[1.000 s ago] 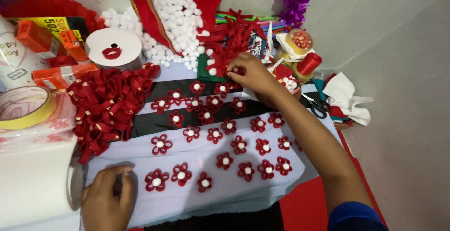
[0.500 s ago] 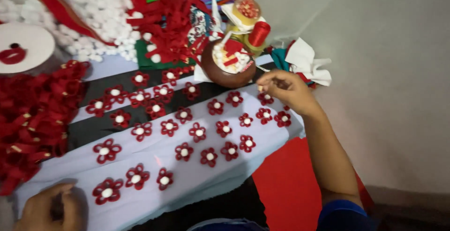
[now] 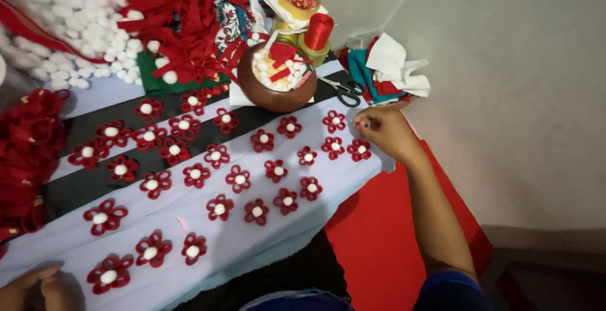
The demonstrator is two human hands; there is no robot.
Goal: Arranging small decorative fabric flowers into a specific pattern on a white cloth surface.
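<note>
Red felt flowers (image 3: 334,121) beside the brown bowl (image 3: 276,94) look light and soft; the right hand (image 3: 386,132) pinches something too small to identify.

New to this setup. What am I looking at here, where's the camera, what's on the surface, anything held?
There is no machine: a person works with two bare hands, filmed by a camera on their head looking down. The right hand is closed at the cloth's far edge, fingertips pinched; whether it holds something small I cannot tell. The left hand rests at the bottom left corner. On the pale cloth lie rows of red flowers with white centres. Behind them: a brown bowl of bits, scissors, a red spool, white pompoms and red ribbon loops.
</note>
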